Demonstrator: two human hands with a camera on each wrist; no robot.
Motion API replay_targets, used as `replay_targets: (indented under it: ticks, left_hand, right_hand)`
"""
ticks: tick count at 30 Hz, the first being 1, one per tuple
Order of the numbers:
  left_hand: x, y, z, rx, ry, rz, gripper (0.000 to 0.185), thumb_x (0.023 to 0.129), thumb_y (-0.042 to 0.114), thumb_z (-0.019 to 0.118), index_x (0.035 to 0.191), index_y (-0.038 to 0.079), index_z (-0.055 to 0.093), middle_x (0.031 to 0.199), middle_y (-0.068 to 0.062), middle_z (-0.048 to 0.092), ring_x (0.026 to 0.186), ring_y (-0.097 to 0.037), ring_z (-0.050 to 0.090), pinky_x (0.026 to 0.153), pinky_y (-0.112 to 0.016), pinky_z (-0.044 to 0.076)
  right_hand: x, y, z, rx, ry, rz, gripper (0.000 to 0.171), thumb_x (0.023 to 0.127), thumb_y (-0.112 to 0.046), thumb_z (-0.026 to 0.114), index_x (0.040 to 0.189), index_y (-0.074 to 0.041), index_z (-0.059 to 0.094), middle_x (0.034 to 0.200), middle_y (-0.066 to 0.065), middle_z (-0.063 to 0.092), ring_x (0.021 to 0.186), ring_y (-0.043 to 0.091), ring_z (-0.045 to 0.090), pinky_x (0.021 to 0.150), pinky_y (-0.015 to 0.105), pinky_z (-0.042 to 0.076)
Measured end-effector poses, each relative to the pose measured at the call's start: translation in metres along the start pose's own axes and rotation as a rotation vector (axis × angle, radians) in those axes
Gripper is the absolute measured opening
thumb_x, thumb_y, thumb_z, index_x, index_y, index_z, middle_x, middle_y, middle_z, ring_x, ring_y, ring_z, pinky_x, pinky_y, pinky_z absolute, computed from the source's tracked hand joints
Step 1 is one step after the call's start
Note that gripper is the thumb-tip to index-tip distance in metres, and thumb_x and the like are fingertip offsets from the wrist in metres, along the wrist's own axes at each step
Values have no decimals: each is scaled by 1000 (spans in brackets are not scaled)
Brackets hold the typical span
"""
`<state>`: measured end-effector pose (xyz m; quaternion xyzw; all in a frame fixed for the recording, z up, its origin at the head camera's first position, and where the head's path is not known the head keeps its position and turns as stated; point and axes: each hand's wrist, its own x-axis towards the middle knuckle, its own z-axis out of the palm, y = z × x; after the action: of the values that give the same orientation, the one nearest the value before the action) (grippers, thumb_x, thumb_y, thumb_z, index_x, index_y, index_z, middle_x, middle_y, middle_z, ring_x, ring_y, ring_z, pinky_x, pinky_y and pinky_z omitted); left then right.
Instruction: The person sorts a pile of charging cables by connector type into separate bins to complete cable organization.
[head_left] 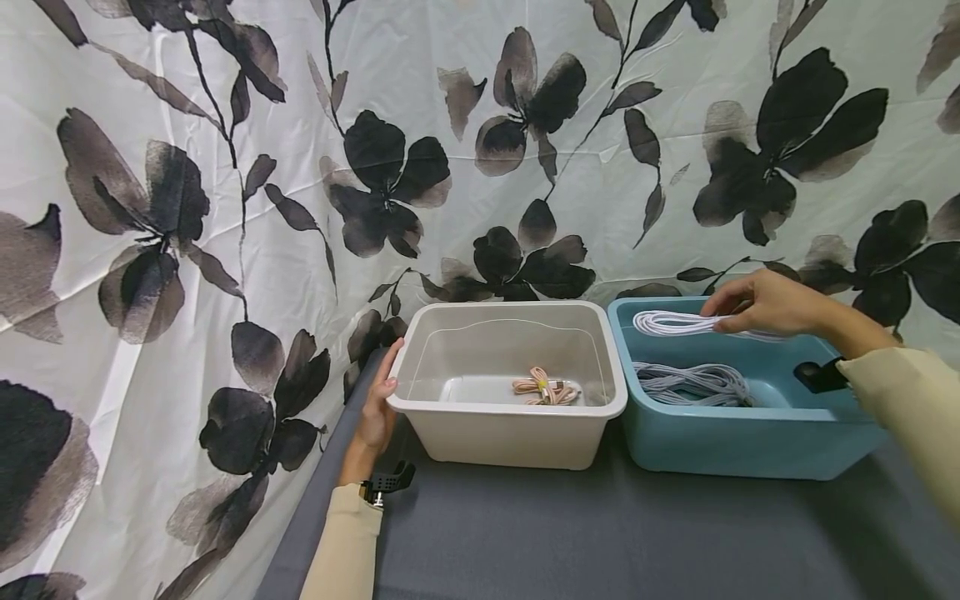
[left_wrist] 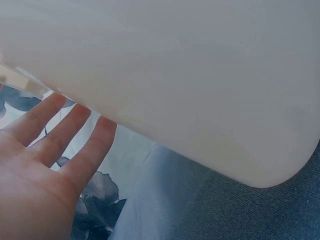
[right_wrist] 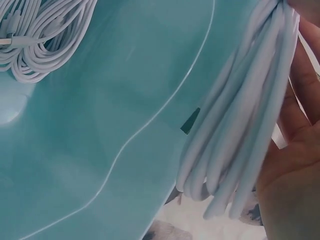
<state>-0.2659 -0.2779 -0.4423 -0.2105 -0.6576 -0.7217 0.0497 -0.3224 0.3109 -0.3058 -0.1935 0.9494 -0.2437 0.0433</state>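
Observation:
My right hand (head_left: 780, 304) pinches a coiled white cable (head_left: 671, 323) over the back part of the blue bin (head_left: 757, 442). In the right wrist view its loops (right_wrist: 240, 110) hang down beside the palm. More white cable (head_left: 693, 385) lies coiled inside that bin, a metal plug end showing in the right wrist view. At the left end of the beige bin (head_left: 502, 437), my left hand (head_left: 375, 417) touches the side just under the rim. Its extended fingers (left_wrist: 85, 150) rest with their tips against the wall. A peach-coloured cable bundle (head_left: 546, 388) with a yellow tie sits in the beige bin.
Both bins stand side by side on a grey cloth-covered surface (head_left: 540, 533), with their near rims almost meeting. Behind them and along the left hangs a white curtain (head_left: 300, 100) printed with dark flowers.

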Motion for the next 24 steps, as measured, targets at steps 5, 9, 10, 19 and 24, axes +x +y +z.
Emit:
replay_targets:
  ticks: [5, 9, 10, 19, 24]
  left_hand:
    - [0, 1, 1, -4, 5, -7, 75, 93, 26, 32, 166, 17, 16, 169, -6, 21, 144, -25, 32, 113, -42, 31]
    - [-1, 2, 1, -9, 6, -10, 74, 93, 26, 31, 165, 20, 17, 169, -7, 21, 144, -27, 31, 111, -35, 34]
    - [-1, 2, 1, -10, 5, -9, 74, 93, 26, 31, 165, 20, 18, 169, -7, 21, 144, -27, 31, 110, -33, 35]
    - [0, 0, 0, -18, -8, -1, 73, 94, 26, 33, 165, 22, 19, 169, -10, 21, 142, -28, 33, 109, -35, 37]
    - [0, -3, 1, -21, -7, 1, 73, 94, 25, 33, 165, 18, 18, 169, -12, 20, 141, -29, 33, 106, -31, 38]
  right_hand:
    - [5, 3, 4, 11, 0, -5, 21, 88, -14, 79, 108, -10, 76, 103, 7, 74, 84, 11, 65, 70, 25, 54]
    - [8, 5, 7, 11, 2, -8, 20, 88, -13, 79, 107, -10, 77, 99, 6, 73, 81, 11, 63, 69, 26, 53]
    - [9, 6, 7, 11, 2, -7, 20, 88, -13, 79, 107, -10, 77, 98, 6, 73, 81, 11, 63, 68, 26, 53]
    - [17, 8, 16, 10, -14, 2, 21, 87, -9, 79, 107, -5, 76, 97, 6, 75, 80, 12, 65, 66, 27, 53]
    - [15, 10, 16, 4, -10, 4, 23, 89, -9, 76, 111, -3, 75, 104, 11, 75, 89, 17, 68, 74, 33, 56]
